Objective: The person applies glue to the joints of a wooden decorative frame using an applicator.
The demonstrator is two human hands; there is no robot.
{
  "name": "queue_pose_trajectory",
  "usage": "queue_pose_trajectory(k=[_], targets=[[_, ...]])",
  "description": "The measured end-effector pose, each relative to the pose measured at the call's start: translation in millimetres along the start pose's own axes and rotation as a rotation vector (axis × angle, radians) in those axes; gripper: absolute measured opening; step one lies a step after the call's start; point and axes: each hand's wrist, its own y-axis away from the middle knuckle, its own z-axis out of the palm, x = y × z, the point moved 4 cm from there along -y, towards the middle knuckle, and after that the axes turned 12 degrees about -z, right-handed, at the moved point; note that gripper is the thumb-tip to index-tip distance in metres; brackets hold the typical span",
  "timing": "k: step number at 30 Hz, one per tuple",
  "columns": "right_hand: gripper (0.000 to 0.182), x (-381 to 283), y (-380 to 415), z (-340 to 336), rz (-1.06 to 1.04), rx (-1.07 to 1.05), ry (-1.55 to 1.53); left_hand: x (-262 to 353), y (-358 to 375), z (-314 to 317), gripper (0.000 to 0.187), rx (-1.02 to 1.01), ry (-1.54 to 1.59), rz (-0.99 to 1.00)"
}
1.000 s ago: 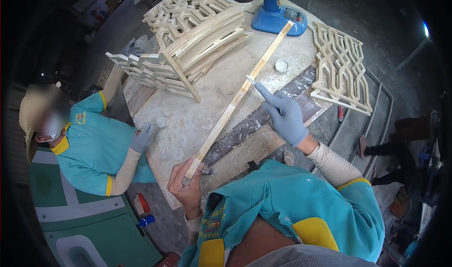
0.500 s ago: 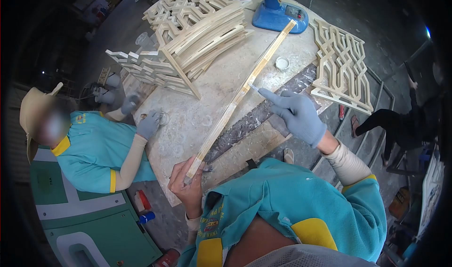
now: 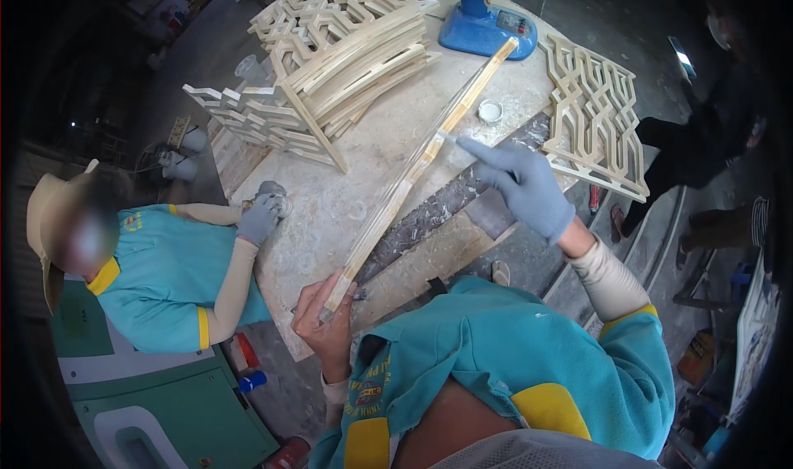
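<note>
A long pale wooden piece point(image 3: 405, 180), seen along its narrow edge, slants up across the table from lower left to upper right. My left hand point(image 3: 325, 316), bare, pinches its near end between thumb and fingers. My right hand point(image 3: 529, 190), in a grey glove, is beside the middle of the edge, index finger pointing at it and the other fingers curled. A small pale tip shows past that fingertip; what it belongs to is too small to make out. A small round tub of white paste point(image 3: 491, 111) stands on the table beyond my right hand.
Stacked wooden lattice panels point(image 3: 355, 64) fill the table's far left. Another lattice panel point(image 3: 595, 114) lies at right, near a blue fan base point(image 3: 487, 33). A co-worker point(image 3: 186, 262) sits at left, gloved hands around a small container. Another person point(image 3: 702, 138) is at far right.
My right hand has shifted slightly up along the wooden edge. The co-worker's two hands have come together at the small container. The person at far right has moved closer to the lattice panel.
</note>
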Motion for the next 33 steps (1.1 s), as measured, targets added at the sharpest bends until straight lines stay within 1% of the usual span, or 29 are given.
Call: queue_pose_trajectory(k=[2, 3, 5, 6, 8, 10, 12, 14, 15, 17, 18, 20, 21, 22, 24, 28, 30, 31, 33], targets=[[0.057, 5.5, -3.2, 4.3, -0.125, -0.016, 0.375, 0.9, -0.4, -1.6, 0.037, 0.003, -0.009, 0.001], [0.057, 2.3, -2.1, 2.3, -0.132, -0.015, 0.379, 0.6, -0.6, -1.1, 0.036, 0.007, -0.001, 0.012], [0.060, -9.0, 4.4, 5.8, -0.196, -0.126, 0.139, 0.4, -3.8, -2.2, 0.036, 0.008, 0.004, 0.018], [0.060, -3.0, 5.8, 0.7, -0.195, -0.128, 0.140, 0.4, -6.0, -2.7, 0.035, 0.014, 0.006, 0.011], [0.055, 31.4, 14.6, -11.8, 0.025, -0.233, 0.020, -1.9, -9.5, -5.8, 0.035, 0.012, 0.002, -0.002], [0.038, 75.1, 0.6, -46.9, 0.007, -0.021, 0.391, -7.3, -12.9, -5.2, 0.036, 0.027, 0.018, -0.011], [0.027, 120.9, -13.4, -79.4, 0.193, 0.032, 0.774, -11.3, -13.7, -7.1, 0.036, 0.022, 0.037, -0.057], [0.021, 155.7, -33.8, -90.3, 0.357, -0.038, 0.869, -11.4, -15.9, -5.2, 0.036, 0.026, 0.062, -0.090], [0.021, 164.0, -44.4, -91.5, 0.358, -0.037, 0.869, -8.9, -16.8, -5.9, 0.036, 0.026, 0.050, -0.092], [0.020, 178.3, -65.5, -85.0, 0.421, -0.159, 0.954, -7.3, -18.5, -5.4, 0.036, 0.026, 0.036, -0.092], [0.020, 186.9, -74.6, -81.8, 0.423, -0.160, 0.951, -8.1, -18.8, -5.2, 0.036, 0.031, 0.044, -0.101], [0.020, 198.0, -87.7, -71.4, 0.376, -0.227, 1.064, -9.2, -18.2, -5.5, 0.035, 0.031, 0.048, -0.112], [0.022, 193.4, -93.5, -67.4, 0.336, -0.275, 1.056, -8.8, -19.1, -5.5, 0.035, 0.037, 0.039, -0.102], [0.022, 198.0, -96.5, -65.2, 0.336, -0.274, 1.054, -8.5, -19.7, -6.0, 0.035, 0.045, 0.031, -0.089], [0.022, 207.6, -103.7, -57.7, 0.307, -0.337, 1.105, -7.9, -18.9, -5.7, 0.035, 0.050, 0.034, -0.086], [0.023, 213.0, -105.9, -56.5, 0.303, -0.330, 1.093, -8.8, -16.3, -4.7, 0.035, 0.061, 0.025, -0.096], [0.025, 221.7, -103.8, -65.6, 0.412, -0.268, 1.007, -9.9, -15.6, -4.6, 0.035, 0.061, 0.027, -0.092], [0.025, 227.7, -101.9, -70.4, 0.410, -0.269, 1.008, -10.2, -15.3, -4.4, 0.035, 0.060, 0.031, -0.084], [0.026, 238.8, -94.4, -82.0, 0.451, -0.188, 0.789, -10.0, -15.7, -4.4, 0.035, 0.063, 0.031, -0.084]])
